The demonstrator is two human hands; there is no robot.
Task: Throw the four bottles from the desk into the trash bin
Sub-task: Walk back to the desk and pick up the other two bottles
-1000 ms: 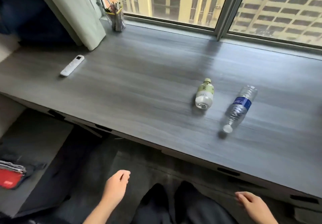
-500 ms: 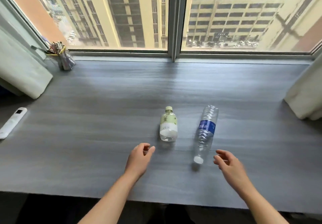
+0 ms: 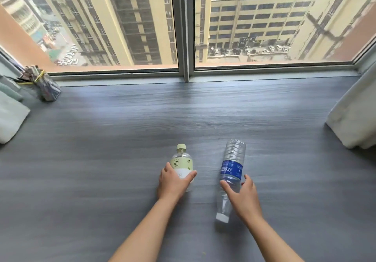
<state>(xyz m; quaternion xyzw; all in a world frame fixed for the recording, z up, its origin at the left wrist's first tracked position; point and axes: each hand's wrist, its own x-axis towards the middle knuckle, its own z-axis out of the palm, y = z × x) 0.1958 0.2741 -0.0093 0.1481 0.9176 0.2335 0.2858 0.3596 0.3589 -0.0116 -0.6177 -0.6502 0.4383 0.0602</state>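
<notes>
Two bottles lie on the grey wooden desk. The small bottle with a pale green label and cap points away from me; my left hand wraps over its lower end. To its right lies a clear water bottle with a blue label, its white cap toward me. Over that bottle's middle is my right hand, thumb and fingers on either side of it. No trash bin is in view.
A clear pen holder stands at the back left by the window. Pale curtains hang onto the desk at the left edge and at the right. The window frame runs along the desk's far side.
The view swung up from my lap to the desk. Both hands rose from below the desk edge, reached forward, and now rest on the two bottles.
</notes>
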